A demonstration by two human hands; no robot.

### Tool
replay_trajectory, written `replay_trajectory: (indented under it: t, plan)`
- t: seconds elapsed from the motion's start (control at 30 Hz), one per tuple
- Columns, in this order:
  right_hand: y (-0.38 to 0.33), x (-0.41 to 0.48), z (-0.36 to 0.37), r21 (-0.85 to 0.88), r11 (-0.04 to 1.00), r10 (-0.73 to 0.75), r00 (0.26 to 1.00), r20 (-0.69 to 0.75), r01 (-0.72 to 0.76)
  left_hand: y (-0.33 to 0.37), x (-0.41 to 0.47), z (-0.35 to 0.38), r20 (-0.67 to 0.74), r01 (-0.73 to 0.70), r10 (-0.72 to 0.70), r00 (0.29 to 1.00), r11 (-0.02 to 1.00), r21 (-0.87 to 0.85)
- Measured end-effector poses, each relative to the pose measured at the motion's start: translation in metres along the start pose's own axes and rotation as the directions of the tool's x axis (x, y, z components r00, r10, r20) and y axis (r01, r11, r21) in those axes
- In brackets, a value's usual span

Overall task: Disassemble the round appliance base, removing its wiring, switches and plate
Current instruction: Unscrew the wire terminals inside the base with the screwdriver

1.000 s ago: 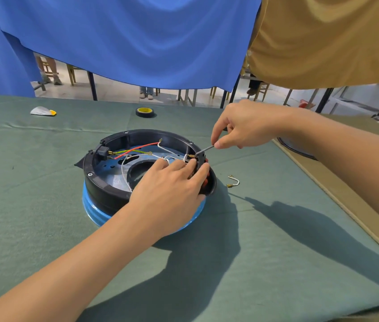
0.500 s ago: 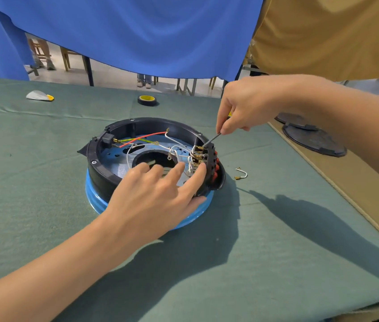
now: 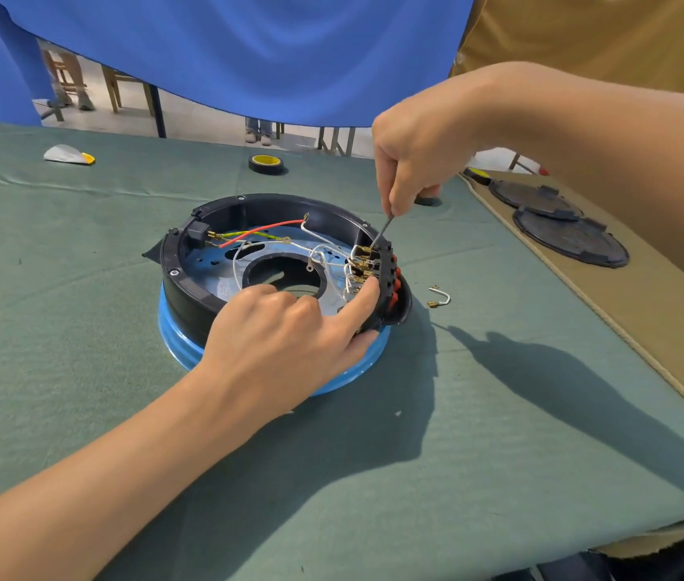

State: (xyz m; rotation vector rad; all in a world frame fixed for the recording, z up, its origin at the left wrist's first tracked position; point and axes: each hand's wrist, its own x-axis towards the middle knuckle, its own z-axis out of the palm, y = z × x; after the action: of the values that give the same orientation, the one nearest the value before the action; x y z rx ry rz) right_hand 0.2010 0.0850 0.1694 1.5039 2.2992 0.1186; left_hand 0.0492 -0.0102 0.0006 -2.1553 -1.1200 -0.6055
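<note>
Appliance base [image 3: 189,287], bench centre: right hand [image 3: 420,157], pinching thin grey lead [image 3: 386,228], now raised steeper above switch block [image 3: 384,266], which left hand [image 3: 286,329] pinches steady; unplugging judged near.

My left hand [image 3: 290,341] lies palm down and pinches the switch block [image 3: 386,262] between the stretched index finger and the thumb; its other fingers are curled. My right hand [image 3: 420,148] hangs above it with fingertips pointing down, pinching a thin metal tool [image 3: 386,226].

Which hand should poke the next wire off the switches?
Probably the right hand: it pinches the thin tool, whose tip is at the switch block terminals. The left hand is busy steadying that block.
</note>
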Motion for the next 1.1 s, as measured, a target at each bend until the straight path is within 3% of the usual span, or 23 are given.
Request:
replay_trajectory:
  t: [0.07,0.17,0.3,0.37,0.43,0.5,0.67,0.87,1.1]
  plan:
    - [0.011,-0.001,0.006,0.173,0.985,0.02,1.0,0.006,-0.021,0.0,0.0,0.0,0.006,-0.001,0.001,1.0,1.0,-0.011]
    - [0.03,-0.005,0.022,0.47,0.879,0.079,0.996,0.028,-0.083,-0.001,0.0,0.001,0.012,-0.005,0.005,1.0,1.0,-0.026]
    - [0.042,-0.01,0.04,0.621,0.771,0.099,0.989,0.107,-0.144,0.0,0.001,0.003,0.003,-0.004,0.004,1.0,0.999,-0.036]
    - [0.043,-0.012,0.044,0.565,0.821,0.07,0.997,0.038,-0.079,0.0,0.001,0.003,0.002,-0.004,0.004,1.0,0.999,-0.032]
    - [0.043,-0.012,0.042,0.373,0.928,0.008,0.997,-0.075,0.02,0.001,0.001,0.003,0.006,-0.001,0.001,1.0,1.0,-0.03]
    - [0.039,-0.011,0.037,0.261,0.964,-0.021,0.992,-0.121,0.052,0.001,0.001,0.002,0.01,-0.001,0.001,1.0,1.0,-0.027]
    - [0.037,-0.008,0.035,0.342,0.939,-0.01,0.999,-0.05,0.026,0.001,0.001,0.002,0.009,-0.004,0.004,1.0,1.0,-0.014]
    - [0.033,-0.014,0.035,0.12,0.992,-0.035,0.992,-0.124,0.05,0.0,0.001,0.004,0.008,-0.002,0.002,1.0,1.0,-0.016]
    - [0.035,-0.027,0.042,0.118,0.989,-0.078,0.995,-0.059,0.085,0.0,0.0,0.003,0.004,-0.003,0.003,1.0,1.0,-0.015]
